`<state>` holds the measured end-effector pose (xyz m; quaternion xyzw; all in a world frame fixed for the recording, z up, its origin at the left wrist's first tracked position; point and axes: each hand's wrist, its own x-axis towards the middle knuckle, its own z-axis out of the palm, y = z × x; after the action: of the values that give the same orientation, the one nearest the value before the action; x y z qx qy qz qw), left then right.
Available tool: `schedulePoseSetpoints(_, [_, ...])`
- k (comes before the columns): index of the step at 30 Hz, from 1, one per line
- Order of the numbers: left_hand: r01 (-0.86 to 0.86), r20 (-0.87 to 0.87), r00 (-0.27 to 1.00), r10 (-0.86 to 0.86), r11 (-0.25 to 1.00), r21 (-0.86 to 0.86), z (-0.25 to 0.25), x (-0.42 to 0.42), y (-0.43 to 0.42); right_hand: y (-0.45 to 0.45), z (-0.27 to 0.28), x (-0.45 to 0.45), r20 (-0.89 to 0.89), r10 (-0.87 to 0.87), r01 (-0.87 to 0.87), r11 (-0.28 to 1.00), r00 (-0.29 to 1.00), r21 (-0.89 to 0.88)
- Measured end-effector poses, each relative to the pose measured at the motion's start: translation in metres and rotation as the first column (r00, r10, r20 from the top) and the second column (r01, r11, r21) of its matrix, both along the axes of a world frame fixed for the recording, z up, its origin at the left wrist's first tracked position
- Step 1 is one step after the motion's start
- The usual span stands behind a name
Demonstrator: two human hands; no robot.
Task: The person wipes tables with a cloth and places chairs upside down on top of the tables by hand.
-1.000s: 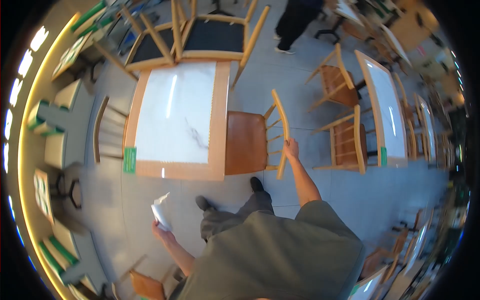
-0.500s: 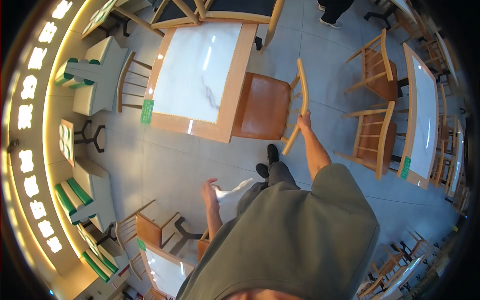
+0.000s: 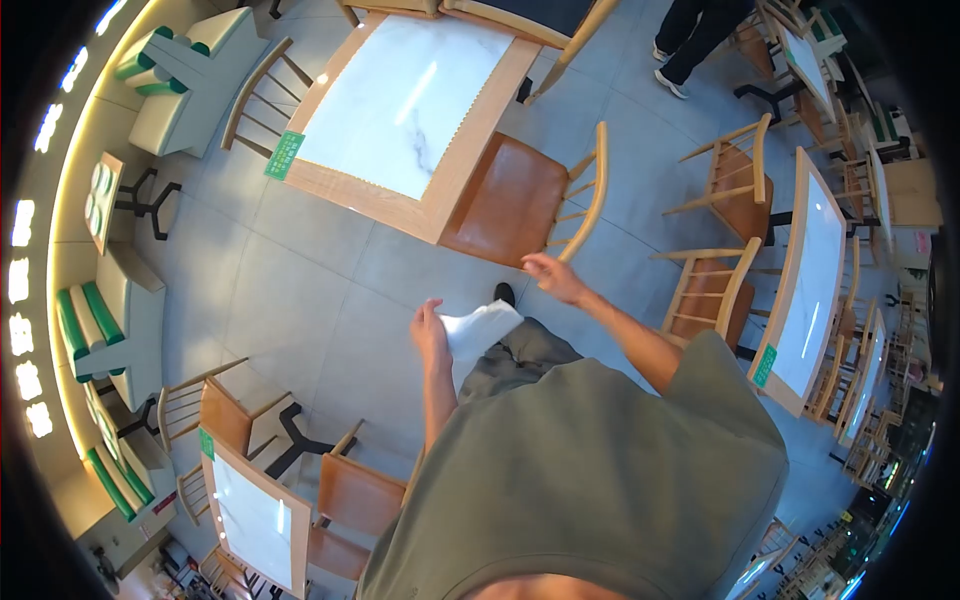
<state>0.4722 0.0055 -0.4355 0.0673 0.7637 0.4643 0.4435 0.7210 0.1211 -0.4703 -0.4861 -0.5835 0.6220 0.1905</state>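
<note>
The big table (image 3: pixel 455 215) has a white top. The left hand (image 3: pixel 431 328) holds the white cloth (image 3: pixel 478 328) over the gray floor (image 3: pixel 300 290). The brown chair (image 3: pixel 512 195) is beside the table. The right hand (image 3: pixel 556 280) is near it, fingers bent; I cannot tell how tightly.

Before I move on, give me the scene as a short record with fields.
left hand: left hand holding a white cloth or paper
right hand: right hand beside the lower end of the brown-seated chair's backrest; contact unclear
chair: upright, at the right side of the wood-rimmed table
table: pale marbled top, green card at its near-left corner
people nearby: one, only dark-trousered legs and light shoes visible
</note>
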Motion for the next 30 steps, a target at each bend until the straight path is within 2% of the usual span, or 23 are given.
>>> schedulePoseSetpoints(3, [-0.056, 0.008, 0.998, 0.056, 0.996, 0.072, -0.003, 0.022, 0.008, -0.036, 0.029, -0.016, -0.096, 0.101, -0.1, 0.995, 0.99, 0.012])
schedulePoseSetpoints(5, [-0.107, 0.098, 0.99, 0.102, 0.993, 0.044, -0.003, 0.033, 0.015, -0.044, 0.036, -0.023, -0.171, 0.142, -0.168, 0.975, 0.975, -0.148])
schedulePoseSetpoints(6, [-0.113, 0.086, 0.99, 0.108, 0.993, 0.047, -0.005, 0.038, 0.015, -0.043, 0.043, -0.025, -0.183, 0.148, -0.176, 0.974, 0.972, -0.145])
schedulePoseSetpoints(8, [-0.134, 0.18, 0.975, 0.132, 0.991, -0.002, -0.011, 0.052, 0.012, -0.036, 0.058, -0.023, 0.081, 0.268, -0.279, 0.946, 0.96, 0.169])
schedulePoseSetpoints(10, [-0.18, 0.136, 0.975, 0.173, 0.983, 0.036, -0.024, 0.066, 0.01, -0.023, 0.048, -0.018, 0.038, 0.267, -0.27, 0.946, 0.963, 0.181])
schedulePoseSetpoints(12, [-0.193, 0.375, 0.906, 0.194, 0.98, -0.04, -0.031, 0.079, 0.011, -0.007, 0.051, -0.011, 0.027, 0.337, -0.328, 0.893, 0.941, 0.309])
schedulePoseSetpoints(13, [-0.207, 0.374, 0.903, 0.211, 0.977, -0.051, -0.039, 0.089, 0.015, -0.002, 0.047, -0.006, 0.025, 0.35, -0.341, 0.891, 0.936, 0.299])
schedulePoseSetpoints(15, [-0.273, 0.534, 0.811, 0.237, 0.962, -0.011, -0.051, 0.116, 0.023, 0.007, 0.032, 0.009, 0.016, 0.397, -0.396, 0.917, 0.918, -0.046])
schedulePoseSetpoints(16, [-0.282, 0.537, 0.807, 0.246, 0.959, -0.015, -0.043, 0.135, 0.04, 0.014, 0.018, 0.021, 0.019, 0.405, -0.403, 0.914, 0.914, -0.051])
schedulePoseSetpoints(18, [-0.346, 0.53, 0.792, 0.302, 0.938, -0.019, -0.031, 0.169, 0.067, 0.017, -0.008, 0.043, -0.059, 0.08, -0.078, 0.997, 0.995, 0.022])
schedulePoseSetpoints(19, [-0.272, 0.454, 0.845, 0.282, 0.958, -0.089, -0.034, 0.184, 0.075, 0.036, 0.021, 0.063, 0.059, 0.068, -0.061, 0.992, 0.996, -0.114])
schedulePoseSetpoints(20, [-0.202, 0.385, 0.889, 0.248, 0.967, -0.156, -0.038, 0.197, 0.089, 0.044, 0.001, 0.086, 0.043, 0.008, -0.001, 0.987, 0.999, -0.159])
schedulePoseSetpoints(21, [-0.033, 0.255, 0.964, 0.076, 0.985, -0.169, -0.045, 0.208, 0.097, 0.05, -0.015, 0.105, 0.049, -0.168, 0.174, 0.969, 0.985, -0.175])
schedulePoseSetpoints(22, [-0.032, 0.255, 0.964, 0.078, 0.983, -0.181, -0.042, 0.217, 0.11, 0.065, -0.005, 0.132, 0.194, -0.189, 0.217, 0.966, 0.963, -0.14])
schedulePoseSetpoints(24, [0.1, 0.213, 0.975, -0.062, 0.979, -0.175, -0.028, 0.235, 0.13, 0.08, -0.015, 0.187, 0.174, -0.339, 0.371, 0.907, 0.924, -0.202])
schedulePoseSetpoints(26, [0.053, 0.204, 0.979, -0.012, 0.979, -0.199, -0.055, 0.244, 0.135, 0.094, -0.024, 0.237, 0.251, -0.4, 0.45, 0.872, 0.881, -0.191])
schedulePoseSetpoints(28, [0.083, -0.095, 0.99, -0.103, 0.976, -0.2, -0.071, 0.247, 0.139, 0.107, -0.029, 0.276, 0.348, -0.457, 0.525, 0.842, 0.818, -0.129])
schedulePoseSetpoints(29, [0.077, -0.094, 0.991, -0.099, 0.975, -0.208, -0.072, 0.249, 0.143, 0.11, -0.032, 0.292, 0.399, -0.491, 0.557, 0.828, 0.775, -0.062])
schedulePoseSetpoints(30, [0.169, -0.166, 0.964, -0.207, 0.961, -0.218, -0.058, 0.251, 0.155, 0.113, -0.034, 0.306, 0.403, -0.483, 0.552, 0.831, 0.777, -0.068])
